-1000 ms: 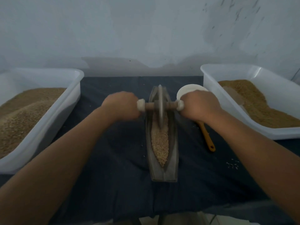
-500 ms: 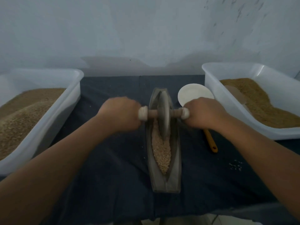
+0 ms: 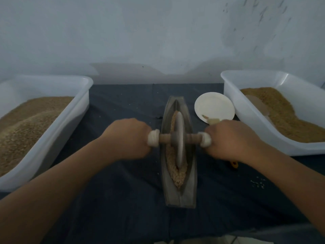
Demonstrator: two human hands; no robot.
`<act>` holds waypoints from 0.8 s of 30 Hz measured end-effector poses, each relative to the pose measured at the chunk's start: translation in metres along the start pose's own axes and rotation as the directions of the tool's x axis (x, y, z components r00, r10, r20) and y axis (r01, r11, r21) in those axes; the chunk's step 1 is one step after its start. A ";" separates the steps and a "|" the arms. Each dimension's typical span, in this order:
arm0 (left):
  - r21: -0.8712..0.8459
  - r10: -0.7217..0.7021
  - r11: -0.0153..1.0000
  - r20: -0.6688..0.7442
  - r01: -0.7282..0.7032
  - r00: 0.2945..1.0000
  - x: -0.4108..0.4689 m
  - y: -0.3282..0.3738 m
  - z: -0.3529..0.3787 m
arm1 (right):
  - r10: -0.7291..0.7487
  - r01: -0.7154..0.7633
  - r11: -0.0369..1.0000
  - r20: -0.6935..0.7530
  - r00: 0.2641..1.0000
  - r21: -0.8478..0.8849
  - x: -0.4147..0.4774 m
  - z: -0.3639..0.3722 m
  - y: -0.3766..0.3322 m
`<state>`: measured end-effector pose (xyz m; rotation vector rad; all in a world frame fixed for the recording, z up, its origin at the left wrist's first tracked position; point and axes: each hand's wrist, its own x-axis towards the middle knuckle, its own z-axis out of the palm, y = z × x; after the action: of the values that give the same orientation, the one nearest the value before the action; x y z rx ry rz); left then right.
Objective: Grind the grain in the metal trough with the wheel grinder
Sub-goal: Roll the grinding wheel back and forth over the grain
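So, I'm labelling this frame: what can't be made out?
Head view:
Wheel grinder: handle ends wrapped inside the left hand and right hand.
Grain beneath the wheel in the metal trough: hidden by it.
Scoop: orange handle mostly behind the right hand; only its tip shows.
Left tub and right tub: cut off by the picture's edges.
Specks on the cloth: too small to identify.

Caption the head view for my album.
Left hand and right hand grip the grinder, its wheel in the trough of grain.

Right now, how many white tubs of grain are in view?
2. The left tub sits left of the trough, the right tub right of it. The frame edge cuts off both. None seems hidden.
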<state>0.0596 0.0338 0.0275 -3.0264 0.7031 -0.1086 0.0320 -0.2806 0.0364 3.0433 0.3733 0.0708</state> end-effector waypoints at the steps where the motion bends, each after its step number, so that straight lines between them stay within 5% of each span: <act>1: 0.017 -0.035 0.999 -0.012 0.035 0.999 0.014 0.000 -0.002 | 0.022 -0.023 1.000 -0.030 0.999 -0.021 0.017 -0.001 0.000; 6: 0.060 -0.184 0.980 -0.082 0.189 0.980 0.084 0.001 -0.020 | 0.151 -0.152 0.988 -0.143 0.978 0.003 0.083 -0.012 -0.001; 11: -0.025 -0.071 0.997 0.042 0.072 0.997 0.026 0.002 -0.010 | 0.091 -0.089 0.995 -0.052 0.994 0.036 0.029 -0.004 -0.007; 16: 0.088 0.028 0.996 -0.035 -0.025 0.999 -0.002 0.003 -0.006 | 0.034 -0.037 0.997 0.044 0.998 0.066 -0.009 0.001 -0.003; 21: 0.124 -0.122 0.984 -0.060 0.129 0.991 0.084 -0.004 -0.028 | 0.217 -0.211 0.976 -0.124 0.968 0.060 0.069 0.003 0.000; 24: 0.059 -0.145 0.987 -0.033 0.147 0.989 0.092 -0.004 -0.024 | 0.193 -0.193 0.981 -0.158 0.968 0.015 0.089 -0.003 0.003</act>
<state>0.1418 -0.0032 0.0572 -3.0199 0.4695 -0.1747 0.1184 -0.2618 0.0430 3.0726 0.0837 0.3266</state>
